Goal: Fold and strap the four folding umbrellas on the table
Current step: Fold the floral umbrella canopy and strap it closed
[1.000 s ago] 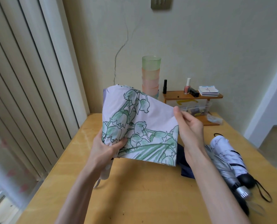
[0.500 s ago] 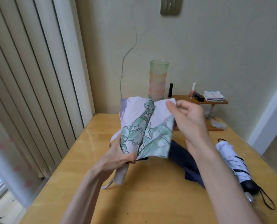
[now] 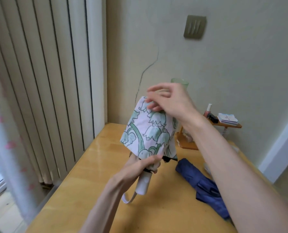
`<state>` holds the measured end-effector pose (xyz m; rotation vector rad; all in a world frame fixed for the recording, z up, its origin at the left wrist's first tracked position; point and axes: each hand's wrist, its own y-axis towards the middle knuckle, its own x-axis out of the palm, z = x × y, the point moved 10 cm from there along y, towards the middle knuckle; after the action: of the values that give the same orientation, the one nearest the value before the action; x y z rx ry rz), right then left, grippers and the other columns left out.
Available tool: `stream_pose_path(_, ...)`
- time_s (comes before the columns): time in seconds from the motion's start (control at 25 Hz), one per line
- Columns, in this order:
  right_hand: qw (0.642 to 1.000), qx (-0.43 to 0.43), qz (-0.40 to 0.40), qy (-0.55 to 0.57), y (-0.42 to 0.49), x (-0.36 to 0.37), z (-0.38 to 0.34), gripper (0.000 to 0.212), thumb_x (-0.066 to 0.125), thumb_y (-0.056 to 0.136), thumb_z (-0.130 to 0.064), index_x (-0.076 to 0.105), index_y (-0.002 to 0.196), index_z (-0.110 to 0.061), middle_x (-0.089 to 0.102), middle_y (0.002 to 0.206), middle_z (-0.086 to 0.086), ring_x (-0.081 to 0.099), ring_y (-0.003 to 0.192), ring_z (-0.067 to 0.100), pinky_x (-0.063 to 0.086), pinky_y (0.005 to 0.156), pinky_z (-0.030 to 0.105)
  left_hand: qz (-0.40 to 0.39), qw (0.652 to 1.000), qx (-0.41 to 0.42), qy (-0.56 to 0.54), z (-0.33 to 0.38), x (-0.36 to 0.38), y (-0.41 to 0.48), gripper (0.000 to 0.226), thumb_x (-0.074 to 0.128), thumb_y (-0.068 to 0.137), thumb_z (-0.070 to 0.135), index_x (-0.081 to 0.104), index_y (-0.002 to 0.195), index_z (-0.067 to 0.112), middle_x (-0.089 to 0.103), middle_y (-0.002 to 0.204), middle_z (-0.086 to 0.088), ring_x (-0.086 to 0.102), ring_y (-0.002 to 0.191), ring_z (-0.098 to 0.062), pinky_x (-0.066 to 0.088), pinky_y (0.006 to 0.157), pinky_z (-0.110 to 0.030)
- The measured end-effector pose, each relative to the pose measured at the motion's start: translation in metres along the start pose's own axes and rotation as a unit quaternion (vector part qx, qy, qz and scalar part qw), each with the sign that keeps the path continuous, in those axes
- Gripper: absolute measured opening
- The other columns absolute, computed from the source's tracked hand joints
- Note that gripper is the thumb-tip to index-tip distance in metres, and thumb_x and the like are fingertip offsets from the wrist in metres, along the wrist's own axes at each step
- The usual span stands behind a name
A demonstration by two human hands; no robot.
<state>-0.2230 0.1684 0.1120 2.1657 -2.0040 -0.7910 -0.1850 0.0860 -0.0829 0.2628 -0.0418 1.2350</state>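
L hand [image 3: 144, 164] wraps round the floral umbrella [image 3: 150, 132] at the neck, where canopy meets white handle [image 3: 144, 184]. The umbrella is held up over the table [image 3: 89, 190], mid-scene, handle pointing near, wrist loop [image 3: 127, 198] dangling. Fabric looks thin, soft & prob. slippery; light overall, w/ stiff ribs likely inside, so grip firm at the neck & gather pleats by their edges, not mid-panel. R hand [image 3: 171, 101] is at the canopy's far top edge, fingers loosely spread, tips on cloth; blurred, can't tell if it's pinching. Further right, navy umbrella [image 3: 203, 184] lies on the table, loosely bunched, no strap visible.
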Motion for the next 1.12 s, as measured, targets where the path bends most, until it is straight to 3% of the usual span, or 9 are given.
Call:
stream_pose_path(0.08,0.989,-0.084,0.09,-0.088,0.001,-0.039,-0.005,0.019,0.08,0.093,-0.017,0.075,0.112,-0.019,0.079,0.104,-0.003,0.073,0.094,0.007,0.056,0.082,0.025,-0.033,0.999,0.009,0.007,0.003,0.002,-0.003,0.034,0.08,0.089,0.027,0.065,0.109,0.004,0.062,0.09,-0.013,0.058,0.085,-0.027,0.053,0.077,-0.042)
stream_pose_path(0.2,0.981,-0.016,0.003,-0.193,-0.002,-0.043,0.028,0.06,0.083,0.087,-0.049,0.062,0.141,-0.032,0.062,0.143,-0.007,0.057,0.128,0.01,0.046,0.096,0.026,-0.054,0.998,-0.002,0.029,0.004,0.008,-0.006,0.037,0.081,0.089,0.032,0.066,0.113,0.009,0.065,0.091,-0.009,0.061,0.087,-0.026,0.054,0.084,-0.044)
stream_pose_path(0.36,0.98,0.041,-0.026,-0.192,-0.003,-0.047,0.045,0.087,0.08,0.068,-0.08,0.061,0.142,-0.039,0.058,0.15,-0.005,0.058,0.133,0.021,0.05,0.112,0.05,-0.066,0.99,0.003,0.123,0.007,0.015,-0.008,0.025,0.078,0.095,0.023,0.064,0.101,0.003,0.062,0.081,0.0,0.059,0.077,-0.015,0.054,0.078,-0.029)
stream_pose_path(0.52,0.975,0.065,0.014,-0.212,0.005,-0.056,0.045,0.047,0.085,0.077,-0.061,0.08,0.11,-0.028,0.076,0.112,-0.007,0.07,0.106,0.016,0.058,0.098,0.039,-0.084,0.983,-0.004,0.164,0.01,0.022,-0.01,0.017,0.075,0.098,0.02,0.063,0.097,0.008,0.06,0.079,0.001,0.056,0.074,-0.013,0.051,0.074,-0.025)
stream_pose_path(0.68,0.97,0.009,0.082,-0.23,0.005,-0.061,0.036,0.025,0.085,0.084,-0.047,0.079,0.081,-0.023,0.075,0.083,-0.013,0.071,0.086,0.013,0.05,0.068,0.023,-0.081,0.986,-0.012,0.143,0.015,0.021,-0.013,0.039,0.075,0.098,0.024,0.055,0.1,-0.01,0.054,0.083,-0.008,0.051,0.078,-0.019,0.047,0.077,-0.031)
stream_pose_path(0.76,0.975,0.001,0.086,-0.204,0.004,-0.063,0.033,0.026,0.085,0.083,-0.048,0.078,0.081,-0.023,0.077,0.081,-0.011,0.073,0.083,0.011,0.053,0.07,0.025,-0.077,0.986,-0.002,0.147,0.018,0.019,-0.014,0.04,0.073,0.099,0.021,0.055,0.11,-0.014,0.054,0.089,-0.011,0.05,0.081,-0.018,0.046,0.077,-0.03)
stream_pose_path(0.84,0.986,0.013,0.028,-0.166,0.001,-0.059,0.032,0.029,0.084,0.083,-0.053,0.079,0.093,-0.026,0.079,0.088,-0.012,0.076,0.084,0.008,0.057,0.073,0.026,-0.074,0.987,0.011,0.145,0.022,0.015,-0.015,0.04,0.074,0.099,0.021,0.058,0.117,-0.011,0.057,0.097,-0.011,0.051,0.085,-0.016,0.047,0.076,-0.026)
stream_pose_path(0.96,0.987,0.033,-0.071,-0.143,-0.009,-0.047,0.031,0.037,0.078,0.086,-0.056,0.076,0.116,-0.034,0.078,0.103,-0.016,0.075,0.088,0.0,0.057,0.07,0.016,-0.058,0.989,0.01,0.133,0.027,0.006,-0.016,0.042,0.078,0.093,0.026,0.062,0.122,0.0,0.062,0.103,-0.007,0.055,0.09,-0.014,0.05,0.079,-0.021)
stream_pose_path(1.12,0.986,0.007,-0.011,-0.163,-0.007,-0.052,0.027,0.035,0.082,0.086,-0.052,0.078,0.099,-0.02,0.08,0.087,-0.012,0.077,0.078,0.004,0.054,0.064,0.019,-0.07,0.986,0.021,0.149,0.031,0.01,-0.018,0.018,0.075,0.097,0.013,0.065,0.111,0.012,0.065,0.083,0.009,0.057,0.078,-0.01,0.051,0.073,-0.02)
